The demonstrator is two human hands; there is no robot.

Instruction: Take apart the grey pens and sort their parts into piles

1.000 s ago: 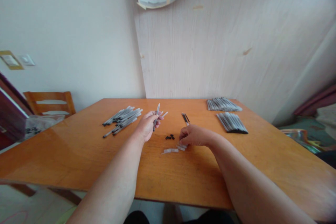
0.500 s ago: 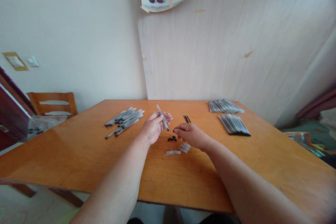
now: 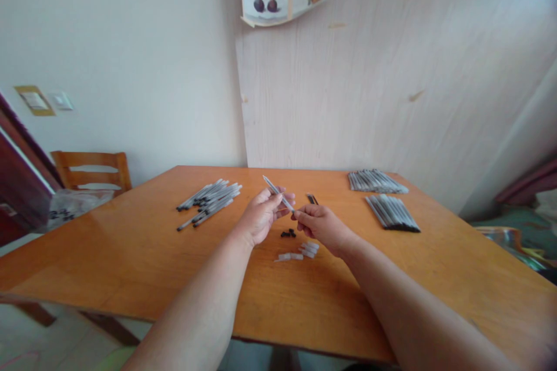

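A clear-barrelled pen [image 3: 275,188] lies slantwise across my left hand [image 3: 261,214], gripped between thumb and fingers, its pointed tip up and to the left. My right hand [image 3: 319,223] pinches at the pen's lower end, with thumb and forefinger touching it. Whether a small black part is also between those fingertips is hidden. Just below the hands, several small black plugs [image 3: 288,233] lie on the table. Nearer to me are several whitish translucent pen caps [image 3: 309,248], some in a row and others side by side.
On the wooden table [image 3: 174,278], a loose pile of pens [image 3: 213,197] lies to the left. Two dark sticks [image 3: 312,199] lie behind my right hand. At right are a row of pens [image 3: 391,213] and a bundle of pens [image 3: 376,180]. A chair [image 3: 91,169] stands at left.
My right hand has moved up to the pen's lower end and now touches it. The pen has tilted more toward the right hand. The whole view has shifted slightly.
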